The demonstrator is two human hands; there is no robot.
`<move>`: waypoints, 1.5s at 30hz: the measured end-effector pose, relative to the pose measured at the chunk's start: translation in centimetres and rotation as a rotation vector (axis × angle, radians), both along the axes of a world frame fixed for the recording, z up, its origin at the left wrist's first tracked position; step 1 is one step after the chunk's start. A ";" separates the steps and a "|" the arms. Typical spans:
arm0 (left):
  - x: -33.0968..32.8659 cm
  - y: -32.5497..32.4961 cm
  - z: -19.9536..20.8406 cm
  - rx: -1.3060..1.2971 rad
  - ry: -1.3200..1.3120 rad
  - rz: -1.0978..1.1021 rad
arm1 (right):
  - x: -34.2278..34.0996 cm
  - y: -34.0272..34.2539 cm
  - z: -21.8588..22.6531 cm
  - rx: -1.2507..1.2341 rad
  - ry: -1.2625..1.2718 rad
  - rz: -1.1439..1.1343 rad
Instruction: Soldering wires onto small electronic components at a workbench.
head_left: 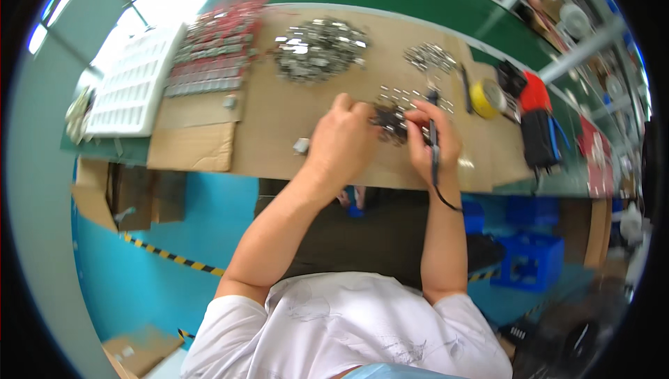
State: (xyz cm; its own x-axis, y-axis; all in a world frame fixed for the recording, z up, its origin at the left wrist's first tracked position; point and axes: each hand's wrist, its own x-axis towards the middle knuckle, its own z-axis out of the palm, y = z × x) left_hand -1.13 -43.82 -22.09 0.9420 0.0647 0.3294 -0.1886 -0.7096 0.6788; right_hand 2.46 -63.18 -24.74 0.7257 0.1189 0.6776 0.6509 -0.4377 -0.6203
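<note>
My left hand point(345, 135) rests over the brown cardboard sheet point(268, 118) with its fingers curled together; what they hold, if anything, is hidden. My right hand point(439, 142) is closed round a slim black pen-shaped tool point(434, 143), from which a dark cord trails past the wrist. Between the hands lies a cluster of small dark pieces point(391, 122), blurred. Just beyond it, small shiny metal pieces point(397, 95) are scattered. A small silvery block point(301, 146) sits left of my left hand.
A large heap of shiny metal parts point(320, 50) and a smaller heap point(430, 57) lie farther back. At left are rows of metal parts with red point(216, 44) and a white slotted tray point(132, 86). Yellow tape point(488, 98) and a black pouch point(540, 138) stand right.
</note>
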 end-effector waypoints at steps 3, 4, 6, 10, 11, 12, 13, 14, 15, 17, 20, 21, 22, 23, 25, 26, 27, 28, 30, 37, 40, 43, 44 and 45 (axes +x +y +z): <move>-1.4 0.5 2.4 0.130 -0.055 0.028 | -0.3 -1.5 -0.5 0.021 0.007 -0.028; -1.9 1.3 2.7 0.247 -0.060 0.044 | -0.5 -1.5 -0.4 0.031 -0.001 -0.014; -3.0 3.0 3.9 0.403 0.078 0.060 | -1.0 -1.2 0.1 0.022 0.007 0.005; -3.6 5.5 2.5 0.488 0.269 0.025 | -1.2 -0.5 0.4 -0.003 -0.045 0.049; -3.6 5.8 2.1 0.495 0.259 0.043 | -1.2 -0.5 0.4 -0.004 -0.047 0.049; -3.7 6.0 1.8 0.475 0.260 0.038 | -1.2 -0.5 0.5 -0.006 -0.050 0.046; -3.5 6.2 1.8 0.455 0.259 0.029 | -1.1 -0.8 0.5 -0.040 -0.076 0.033; -3.3 6.8 2.0 0.460 0.249 0.040 | -1.1 -1.0 0.3 -0.028 -0.054 0.049; -3.3 7.8 2.2 0.377 0.172 0.048 | -1.1 -1.0 0.1 -0.016 -0.031 0.064; -2.9 10.2 4.0 0.199 0.114 0.095 | -1.1 -0.9 0.3 -0.012 -0.043 0.070; -0.6 15.8 8.9 0.204 0.083 0.320 | -1.0 -1.0 0.1 -0.037 -0.045 0.060; 0.2 18.6 10.9 0.246 0.062 0.376 | -1.0 -0.8 0.3 -0.031 -0.047 0.064; 1.7 21.5 12.4 0.205 0.126 0.501 | -1.2 -0.7 0.6 -0.068 -0.064 0.060; 3.2 25.7 13.0 0.262 0.058 0.530 | -1.3 -0.4 0.9 -0.100 -0.081 0.062; 6.5 31.9 15.0 0.182 0.139 0.618 | -1.4 -0.4 1.0 -0.128 -0.097 0.052; 8.0 35.6 15.0 0.201 0.142 0.631 | -1.5 -0.3 1.0 -0.153 -0.110 0.055; 9.3 38.1 14.9 0.405 0.103 0.660 | -1.5 -0.2 1.1 -0.160 -0.109 0.058; 10.7 41.0 14.1 0.400 0.133 0.701 | -1.6 0.0 1.1 -0.160 -0.108 0.051; 13.0 47.2 12.1 0.467 0.216 0.728 | -1.5 0.2 1.1 -0.204 -0.121 0.067; 17.0 50.1 8.3 0.231 0.264 0.894 | -1.5 0.1 1.0 -0.318 -0.144 0.017; 17.5 52.5 7.0 0.326 0.288 0.898 | -1.3 0.1 0.9 -0.337 -0.148 0.030; 18.0 52.8 6.2 0.204 0.264 0.919 | -1.3 0.4 1.0 -0.340 -0.133 0.019; 18.1 53.8 6.2 0.375 0.245 0.882 | -1.2 0.7 1.0 -0.333 -0.128 0.003; 17.6 54.9 6.3 0.545 0.228 0.844 | -0.9 1.0 1.1 -0.344 -0.152 0.015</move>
